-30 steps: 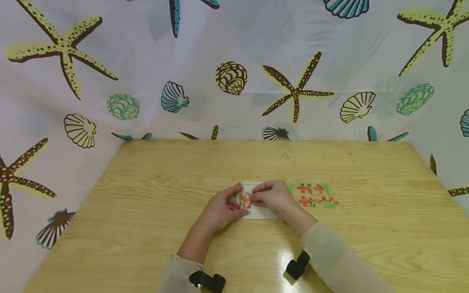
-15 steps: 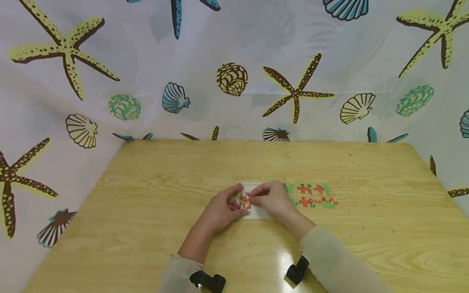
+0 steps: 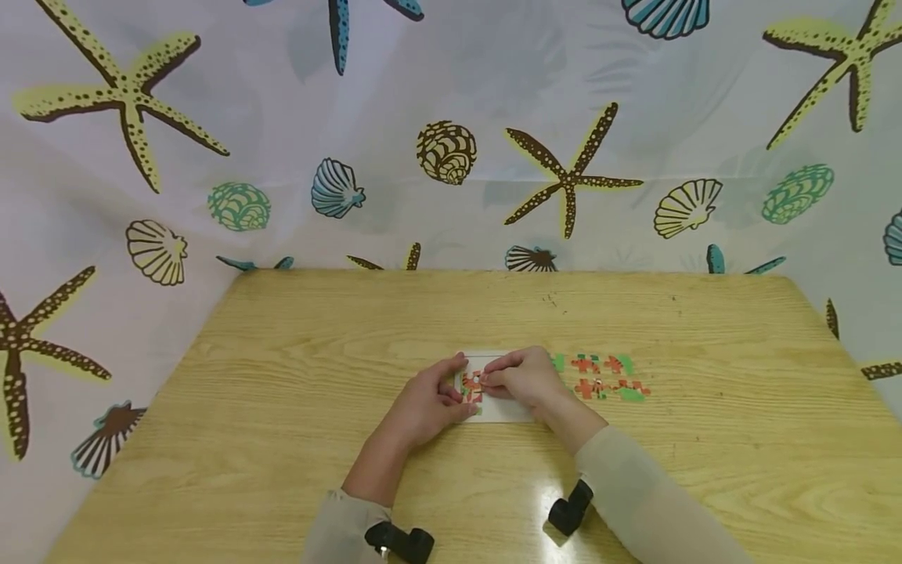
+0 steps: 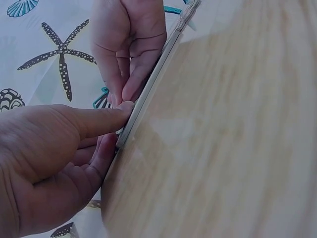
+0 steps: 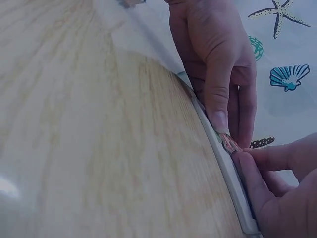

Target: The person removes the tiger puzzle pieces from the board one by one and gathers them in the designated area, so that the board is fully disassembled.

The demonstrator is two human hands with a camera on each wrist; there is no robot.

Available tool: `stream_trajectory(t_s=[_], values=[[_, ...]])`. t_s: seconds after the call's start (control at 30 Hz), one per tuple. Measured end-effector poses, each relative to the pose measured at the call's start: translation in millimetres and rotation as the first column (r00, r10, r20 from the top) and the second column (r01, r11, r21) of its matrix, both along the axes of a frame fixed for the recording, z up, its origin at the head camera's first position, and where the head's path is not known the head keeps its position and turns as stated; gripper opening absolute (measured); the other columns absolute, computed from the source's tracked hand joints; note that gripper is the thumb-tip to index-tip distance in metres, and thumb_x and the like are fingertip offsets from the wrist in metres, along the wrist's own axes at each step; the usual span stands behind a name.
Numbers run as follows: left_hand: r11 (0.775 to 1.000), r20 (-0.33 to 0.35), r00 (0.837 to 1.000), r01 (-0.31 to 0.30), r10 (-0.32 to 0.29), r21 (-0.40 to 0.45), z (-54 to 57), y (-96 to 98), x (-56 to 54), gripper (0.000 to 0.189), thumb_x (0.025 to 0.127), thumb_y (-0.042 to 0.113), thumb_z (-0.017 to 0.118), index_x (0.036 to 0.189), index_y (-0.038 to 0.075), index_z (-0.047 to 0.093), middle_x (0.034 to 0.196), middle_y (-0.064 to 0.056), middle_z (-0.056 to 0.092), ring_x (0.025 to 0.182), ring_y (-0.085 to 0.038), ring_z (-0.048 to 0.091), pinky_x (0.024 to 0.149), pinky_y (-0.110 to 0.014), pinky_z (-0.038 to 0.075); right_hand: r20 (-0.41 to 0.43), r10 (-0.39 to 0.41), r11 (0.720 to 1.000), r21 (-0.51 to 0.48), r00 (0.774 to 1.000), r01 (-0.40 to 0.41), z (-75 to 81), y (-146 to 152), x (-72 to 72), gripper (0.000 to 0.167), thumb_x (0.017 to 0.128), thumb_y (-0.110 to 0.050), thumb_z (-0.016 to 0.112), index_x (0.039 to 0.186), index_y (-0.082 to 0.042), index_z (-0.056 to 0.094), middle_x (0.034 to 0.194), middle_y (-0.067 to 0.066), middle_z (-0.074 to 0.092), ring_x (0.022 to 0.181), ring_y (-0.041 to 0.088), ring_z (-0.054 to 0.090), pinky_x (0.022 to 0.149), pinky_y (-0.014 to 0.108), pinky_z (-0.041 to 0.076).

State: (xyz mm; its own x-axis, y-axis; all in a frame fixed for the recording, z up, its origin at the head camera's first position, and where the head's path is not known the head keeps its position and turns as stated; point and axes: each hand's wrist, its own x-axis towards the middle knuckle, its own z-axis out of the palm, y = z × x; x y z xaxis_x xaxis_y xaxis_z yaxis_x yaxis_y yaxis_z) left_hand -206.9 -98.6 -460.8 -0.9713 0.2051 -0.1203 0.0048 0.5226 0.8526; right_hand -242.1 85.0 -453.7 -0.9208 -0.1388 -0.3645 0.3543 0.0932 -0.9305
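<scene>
A small white puzzle board (image 3: 502, 411) lies mid-table, with orange and green jigsaw pieces (image 3: 470, 397) at its left end. My left hand (image 3: 426, 401) grips that end, its index finger at the far edge and its thumb on the near side. My right hand (image 3: 530, 380) pinches a jigsaw piece between thumb and index finger over the fitted pieces; the fingertips mostly hide it. In the left wrist view the board (image 4: 148, 94) shows edge-on between both hands. The right wrist view shows the left thumb (image 5: 219, 119) pressing beside orange pieces (image 5: 229, 143).
Several loose orange and green jigsaw pieces (image 3: 599, 388) lie in rows right of the board. The wooden table (image 3: 338, 337) is backed by a white cloth (image 3: 395, 86) printed with shells and starfish. A black camera (image 3: 571, 509) sits on each sleeve.
The right hand shifts very slightly back and forth over the pieces, covering and uncovering the nearest loose ones. The left hand stays in place on the board.
</scene>
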Motion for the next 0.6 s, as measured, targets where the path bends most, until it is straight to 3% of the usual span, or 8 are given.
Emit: stream_trajectory(t_s=[0.33, 0.6], values=[[1.000, -0.006, 1.000, 0.005, -0.005, -0.027, 1.4, 1.0, 2.8, 0.071, 0.091, 0.007, 0.081, 0.155, 0.006, 0.049, 0.125, -0.008, 0.068, 0.089, -0.015, 0.060, 0.077, -0.030, 0.052, -0.081, -0.074, 0.995, -0.065, 0.994, 0.069, -8.1, -4, 8.2, 0.008, 0.091, 0.013, 0.071, 0.099, 0.013, 0.074, 0.099, 0.021, 0.074, 0.084, 0.019, 0.075, 0.079, 0.030, 0.061], [1.000, -0.003, 1.000, -0.003, 0.003, -0.031, 2.9, 3.0, 2.2, 0.070, 0.091, 0.008, 0.081, 0.154, 0.005, 0.050, 0.128, -0.008, 0.067, 0.089, -0.015, 0.061, 0.079, -0.032, 0.053, -0.166, -0.059, 0.998, 0.006, 0.984, 0.061, -6.1, -4, 10.8, 0.005, 0.091, 0.011, 0.073, 0.095, 0.010, 0.076, 0.096, 0.021, 0.075, 0.081, 0.018, 0.075, 0.077, 0.029, 0.061]])
